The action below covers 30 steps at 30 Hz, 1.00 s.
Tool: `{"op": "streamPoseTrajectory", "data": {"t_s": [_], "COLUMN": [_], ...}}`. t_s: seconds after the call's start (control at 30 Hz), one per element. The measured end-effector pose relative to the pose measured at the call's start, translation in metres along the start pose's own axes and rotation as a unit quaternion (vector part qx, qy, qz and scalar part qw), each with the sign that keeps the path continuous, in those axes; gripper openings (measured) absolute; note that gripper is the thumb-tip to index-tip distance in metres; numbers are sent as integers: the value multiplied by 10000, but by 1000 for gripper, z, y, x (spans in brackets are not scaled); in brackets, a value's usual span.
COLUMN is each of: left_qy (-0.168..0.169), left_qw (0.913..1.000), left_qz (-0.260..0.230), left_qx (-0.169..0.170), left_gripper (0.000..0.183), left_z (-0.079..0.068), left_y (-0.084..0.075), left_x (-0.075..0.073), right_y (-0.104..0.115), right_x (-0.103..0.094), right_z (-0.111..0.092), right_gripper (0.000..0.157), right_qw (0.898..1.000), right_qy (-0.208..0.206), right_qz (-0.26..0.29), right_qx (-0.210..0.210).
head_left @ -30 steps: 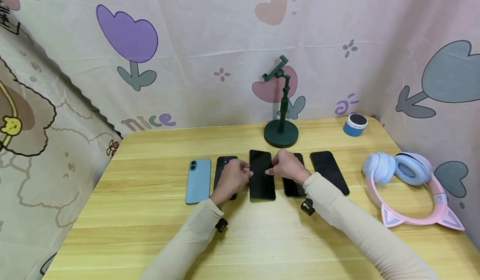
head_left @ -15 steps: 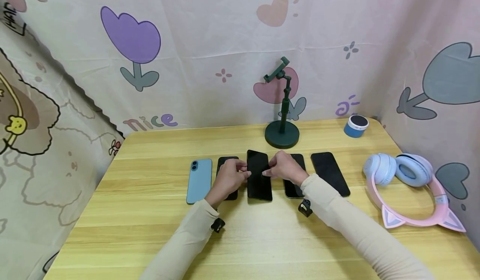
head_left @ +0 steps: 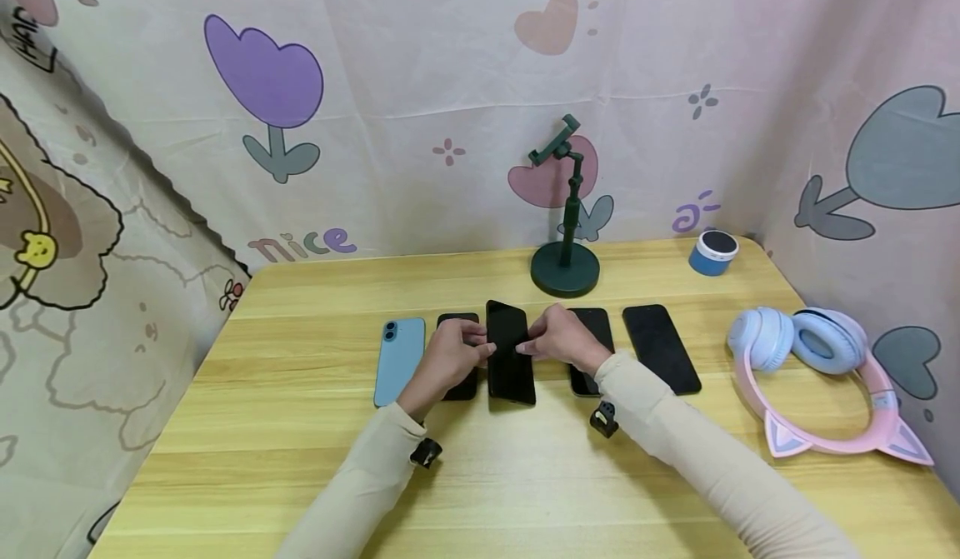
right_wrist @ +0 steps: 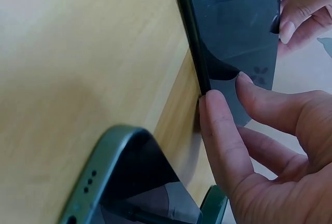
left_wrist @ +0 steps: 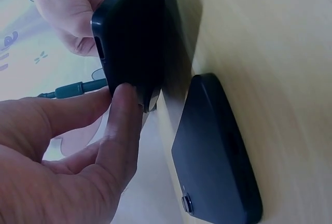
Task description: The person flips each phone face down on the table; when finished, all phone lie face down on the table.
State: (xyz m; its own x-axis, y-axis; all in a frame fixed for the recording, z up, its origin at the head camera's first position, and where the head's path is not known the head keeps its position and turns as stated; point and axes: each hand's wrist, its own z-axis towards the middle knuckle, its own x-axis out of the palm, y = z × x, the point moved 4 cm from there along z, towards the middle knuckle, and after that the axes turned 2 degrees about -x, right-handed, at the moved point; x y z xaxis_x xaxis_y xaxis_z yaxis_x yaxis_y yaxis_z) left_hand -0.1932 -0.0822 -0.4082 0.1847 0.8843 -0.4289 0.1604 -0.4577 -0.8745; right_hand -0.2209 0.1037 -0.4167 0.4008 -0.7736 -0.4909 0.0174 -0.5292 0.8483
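A black smartphone is held between both hands in the middle of a row of phones. My left hand pinches its left edge, thumb on the screen side and fingers behind. On the opposite edge, my right hand grips it between thumb and fingers. The left wrist view shows the phone's dark back tilted up from the wood, its shadow beneath. Just left lies a dark phone, back up, partly hidden by my left hand. A green-edged phone lies screen up beside my right hand.
A light blue phone lies at the row's left end, a black phone at its right. Behind stands a dark green phone stand. Pink and blue cat-ear headphones and a small blue speaker are on the right.
The held phone has shifted left, towards the dark phone, and its face has tilted. Both hands have moved left with it; the other phones stay where they were.
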Motion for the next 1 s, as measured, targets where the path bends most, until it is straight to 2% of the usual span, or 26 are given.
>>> {"op": "streamPoseTrajectory", "data": {"t_s": [0.57,0.8,1.0], "left_qy": [57,107,232], "left_qw": [9991,9982,9975], "left_qz": [-413,-585,-654], "left_qx": [51,68,137], "left_gripper": [34,35,37], "left_z": [-6,-7,-9], "left_y": [-1,-3,-6], "left_x": [-10,-9,-7], "right_y": [1,2,4], "right_x": [11,16,19], "right_z": [0,-1,-2], "right_gripper": [15,14,15], "right_qw": [9977,9953,9937], "right_qy": [146,327,358], "right_qz": [655,874,1044], "right_qx": [-105,-250,-204]}}
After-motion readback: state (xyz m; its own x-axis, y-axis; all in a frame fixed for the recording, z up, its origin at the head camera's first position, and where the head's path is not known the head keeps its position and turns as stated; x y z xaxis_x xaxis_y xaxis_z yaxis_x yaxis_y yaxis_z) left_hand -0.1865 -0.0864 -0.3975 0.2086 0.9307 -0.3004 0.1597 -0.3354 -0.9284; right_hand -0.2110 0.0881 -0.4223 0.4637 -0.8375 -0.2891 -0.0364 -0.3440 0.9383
